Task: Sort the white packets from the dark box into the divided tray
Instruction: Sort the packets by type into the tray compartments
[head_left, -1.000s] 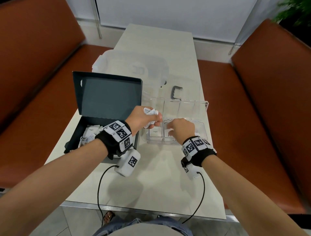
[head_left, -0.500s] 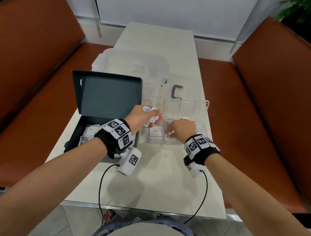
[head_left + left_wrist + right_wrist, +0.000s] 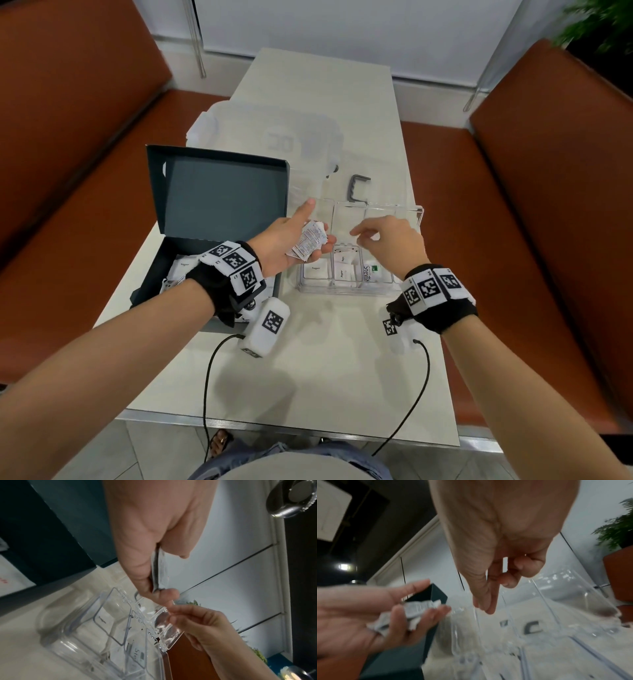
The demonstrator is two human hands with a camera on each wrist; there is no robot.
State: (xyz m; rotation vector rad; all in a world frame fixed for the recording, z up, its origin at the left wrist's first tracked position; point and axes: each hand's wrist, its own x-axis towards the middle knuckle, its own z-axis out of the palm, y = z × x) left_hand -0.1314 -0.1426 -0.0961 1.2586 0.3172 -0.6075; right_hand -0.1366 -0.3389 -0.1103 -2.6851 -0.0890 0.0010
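My left hand (image 3: 317,240) hovers palm-up between the dark box (image 3: 150,274) and the clear divided tray (image 3: 342,291). It holds several white packets (image 3: 308,243) on curled fingers, thumb stretched away. The wrist views show the same packets (image 3: 158,568) (image 3: 418,608) lying against the fingers. My right hand (image 3: 363,233) hangs above the tray's middle, empty, thumb and forefinger pointing toward the packets and the other fingers loosely curled (image 3: 510,582). More packets (image 3: 181,270) lie in the box. The tray's front compartments hold a Sugar packet (image 3: 315,269), a second packet (image 3: 342,272) and a Stevia packet (image 3: 371,272).
The box lid (image 3: 219,195) stands upright behind my left hand. A translucent plastic container (image 3: 270,137) and a grey clip (image 3: 358,188) lie behind the tray. Orange benches (image 3: 548,205) flank the narrow table (image 3: 308,377). Cables trail from both wrist units.
My right hand has risen out of the tray's front compartment and come up level with the left hand. The left hand has turned palm-up, its thumb lifted off the packets.
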